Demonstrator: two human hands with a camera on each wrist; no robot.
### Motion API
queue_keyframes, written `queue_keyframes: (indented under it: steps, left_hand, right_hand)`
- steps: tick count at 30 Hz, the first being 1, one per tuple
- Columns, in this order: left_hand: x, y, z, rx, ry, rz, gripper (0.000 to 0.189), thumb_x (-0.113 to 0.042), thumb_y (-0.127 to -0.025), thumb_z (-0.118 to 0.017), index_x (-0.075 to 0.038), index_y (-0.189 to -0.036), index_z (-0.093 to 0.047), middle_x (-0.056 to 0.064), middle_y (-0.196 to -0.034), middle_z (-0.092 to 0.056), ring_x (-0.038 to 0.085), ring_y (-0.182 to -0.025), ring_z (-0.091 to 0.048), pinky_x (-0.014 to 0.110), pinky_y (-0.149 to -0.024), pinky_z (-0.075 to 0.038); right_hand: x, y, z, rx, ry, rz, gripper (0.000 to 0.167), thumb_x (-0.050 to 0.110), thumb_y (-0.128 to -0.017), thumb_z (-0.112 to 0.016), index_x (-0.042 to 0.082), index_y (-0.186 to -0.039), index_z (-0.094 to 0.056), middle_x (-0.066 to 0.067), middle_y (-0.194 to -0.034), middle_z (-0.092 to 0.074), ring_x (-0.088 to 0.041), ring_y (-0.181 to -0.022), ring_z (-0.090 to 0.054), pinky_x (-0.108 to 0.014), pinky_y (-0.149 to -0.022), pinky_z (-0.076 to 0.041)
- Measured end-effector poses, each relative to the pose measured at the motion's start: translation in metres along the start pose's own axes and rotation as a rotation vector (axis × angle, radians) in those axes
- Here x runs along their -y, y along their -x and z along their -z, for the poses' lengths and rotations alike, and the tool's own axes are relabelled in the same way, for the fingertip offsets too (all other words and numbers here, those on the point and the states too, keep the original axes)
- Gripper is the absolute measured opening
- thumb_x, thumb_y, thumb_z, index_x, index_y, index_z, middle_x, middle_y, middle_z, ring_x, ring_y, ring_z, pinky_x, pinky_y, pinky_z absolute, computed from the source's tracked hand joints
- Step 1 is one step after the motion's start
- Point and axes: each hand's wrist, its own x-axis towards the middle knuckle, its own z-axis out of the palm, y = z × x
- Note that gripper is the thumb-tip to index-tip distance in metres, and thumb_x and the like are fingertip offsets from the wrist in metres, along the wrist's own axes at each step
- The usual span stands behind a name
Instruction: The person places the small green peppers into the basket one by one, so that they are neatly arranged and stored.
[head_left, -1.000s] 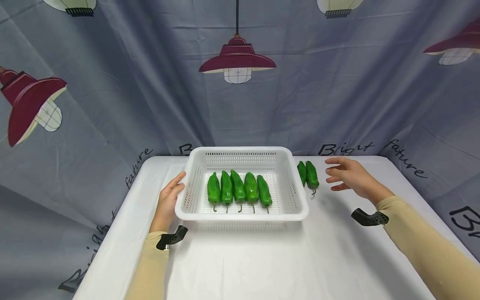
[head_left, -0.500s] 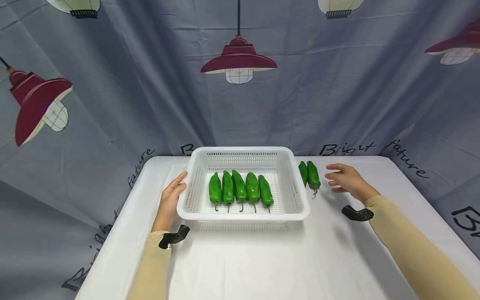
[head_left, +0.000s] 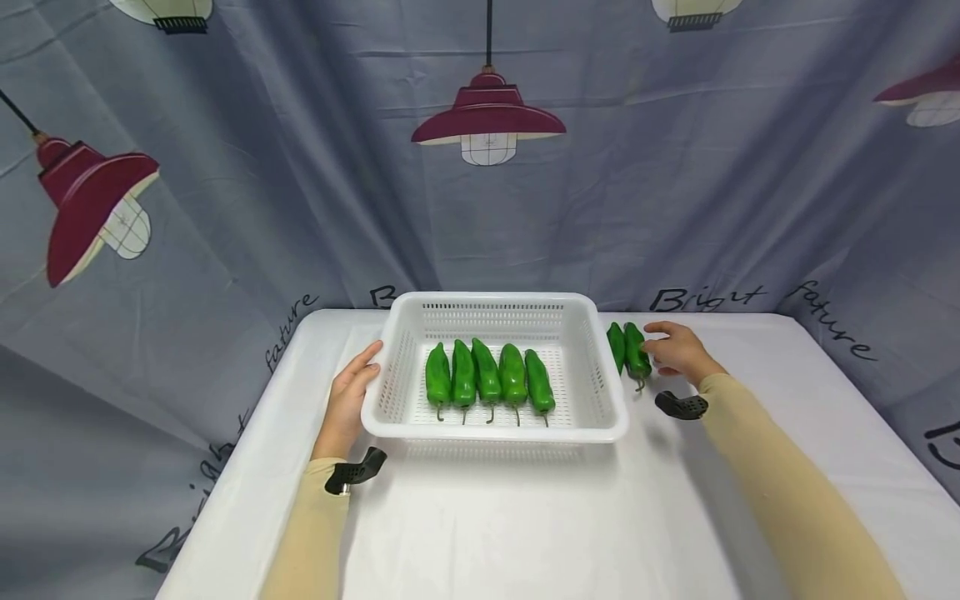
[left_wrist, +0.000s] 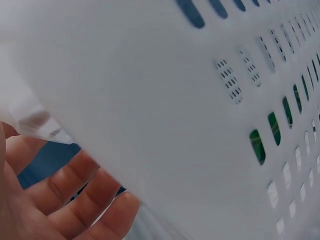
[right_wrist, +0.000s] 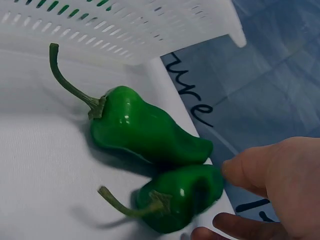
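A white plastic basket (head_left: pixel 495 433) holds several green peppers (head_left: pixel 486 373) in a row. My left hand (head_left: pixel 347 404) rests against its left side. In the left wrist view, my gently bent fingers (left_wrist: pixel 85 187) meet the edge of the white wall (left_wrist: pixel 120 100). Two more green peppers lie side by side on the table, right of the basket: one nearer the basket (right_wrist: pixel 145 127), the other farther right (right_wrist: pixel 172 200). My right hand (head_left: pixel 678 350) reaches over the farther-right pepper. In the right wrist view, thumb and fingers stand apart around its far end, the thumb almost touching it.
White cloth covers the table (head_left: pixel 525 525). Behind its back edge hangs a grey-blue curtain (head_left: pixel 337 167) printed with lamps and lettering. A black camera mount sits on each wrist.
My right hand has moved left to the outer pepper, its fingers coming down around it. The left hand stays at the basket's side. The whole view has shifted slightly.
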Motion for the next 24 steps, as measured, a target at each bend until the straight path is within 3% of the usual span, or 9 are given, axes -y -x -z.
queue_keyframes:
  steps: [15,24]
  left_hand:
    - [0.001,0.0,-0.002,0.005,0.009,-0.003,0.049,-0.014,-0.109,-0.039,-0.01,-0.158,-0.037,0.009,-0.163,-0.036,-0.001,-0.119,-0.057,0.015,-0.095,-0.053]
    - [0.001,0.0,-0.001,0.006,0.018,-0.02,0.05,-0.013,-0.108,-0.039,-0.007,-0.157,-0.036,0.014,-0.162,-0.036,-0.002,-0.115,-0.059,0.016,-0.094,-0.053]
  right_hand:
    - [0.002,-0.014,-0.014,-0.033,0.077,0.008,0.065,0.022,-0.101,-0.052,0.005,-0.16,-0.029,-0.037,-0.155,-0.032,-0.05,-0.138,-0.044,-0.056,-0.104,-0.051]
    - [0.005,-0.019,-0.019,0.001,0.17,0.028,0.059,0.015,-0.102,-0.049,0.005,-0.158,-0.033,-0.037,-0.156,-0.029,-0.05,-0.14,-0.04,-0.053,-0.098,-0.053]
